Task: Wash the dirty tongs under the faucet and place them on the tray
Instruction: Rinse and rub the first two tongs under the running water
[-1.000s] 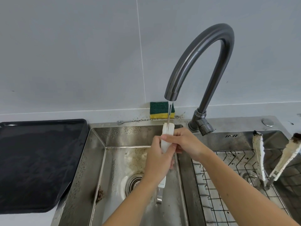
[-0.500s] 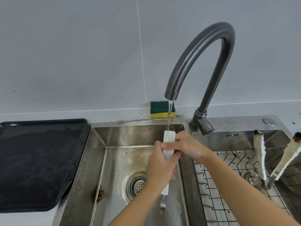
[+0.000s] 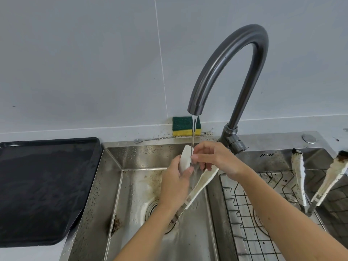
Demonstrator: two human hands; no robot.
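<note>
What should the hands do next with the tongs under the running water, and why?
Probably keep rubbing the tongs under the stream a moment longer. The left hand grips one white arm, the right hand works at the tip where the water lands, and the other arm splays out unrinsed. The tray to the left waits, and a second dirty pair stands in the right basin.

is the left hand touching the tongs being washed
Touching. The head view shows the left hand wrapped around one white arm of the tongs, thumb pressed on it.

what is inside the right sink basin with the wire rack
A second pair of dirty white tongs stands on the wire rack, tips up and crusted dark. A drain shows through the grid; the right forearm covers the near part.
</note>
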